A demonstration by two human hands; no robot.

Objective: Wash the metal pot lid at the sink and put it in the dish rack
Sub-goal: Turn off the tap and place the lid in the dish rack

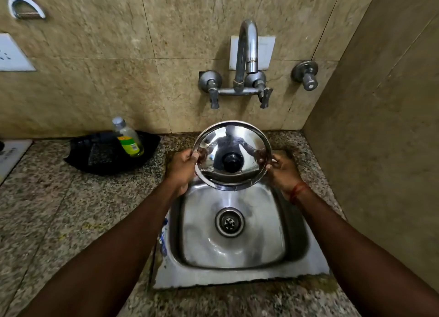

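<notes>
A round shiny metal pot lid (pixel 231 140) with a black knob at its middle is held tilted toward me above the far end of the steel sink (pixel 299 267). My left hand (pixel 181 169) grips the lid's left rim and my right hand (pixel 282 169) grips its right rim. The sink basin below looks dry, with the drain (pixel 229 222) in its middle. The wall faucet (pixel 247 53) arches above the lid and no water runs from it. No dish rack is in sight.
A black tray (pixel 104 153) holding a bottle of yellow-green liquid (pixel 128 137) sits on the granite counter left of the sink. A separate valve (pixel 306 75) is on the wall at right. A side wall closes in on the right.
</notes>
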